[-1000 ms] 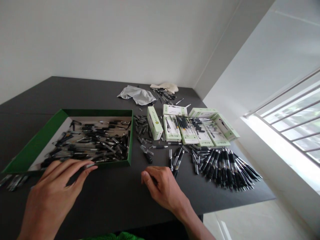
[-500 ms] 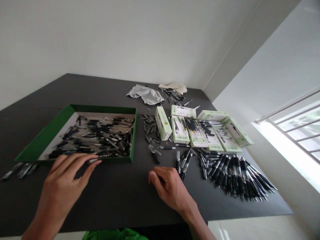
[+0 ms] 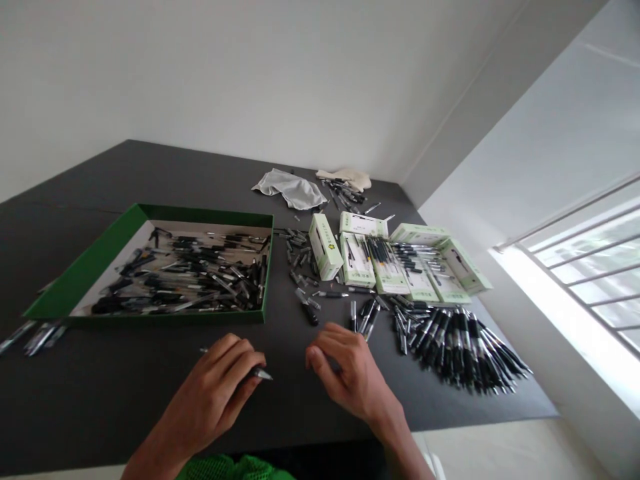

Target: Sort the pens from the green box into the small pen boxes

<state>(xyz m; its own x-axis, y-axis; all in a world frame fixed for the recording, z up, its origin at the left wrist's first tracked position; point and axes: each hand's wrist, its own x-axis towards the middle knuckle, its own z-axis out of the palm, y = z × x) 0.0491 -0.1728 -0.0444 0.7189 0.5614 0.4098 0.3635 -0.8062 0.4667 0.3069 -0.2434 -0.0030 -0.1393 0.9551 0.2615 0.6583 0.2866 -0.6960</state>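
My left hand [image 3: 217,380] is closed around a pen [image 3: 263,375]. The pen's silvery pointed tip sticks out past my thumb, and its other end shows behind the knuckles. To the right, my right hand [image 3: 347,373] is above the dark table with its fingers curled in; what they hold, if anything, is hidden. Beyond my left hand lies a green shallow box [image 3: 200,319] full of jumbled pens and pen parts [image 3: 200,280]. Just past my right hand are a few loose pens [image 3: 369,317].
A fan of black pens [image 3: 465,347] spreads at the right. Light green cartons [image 3: 357,270] hold refills and pen parts behind it, beside an upright carton [image 3: 325,247]. Clear caps [image 3: 300,253] lie near the box. Grey cloth [image 3: 290,189] and cream cloth [image 3: 345,179] lie at the back.
My left hand has moved right and toward me, away from the green box's near edge, carrying the pen. My right hand stays in nearly the same spot, still curled.
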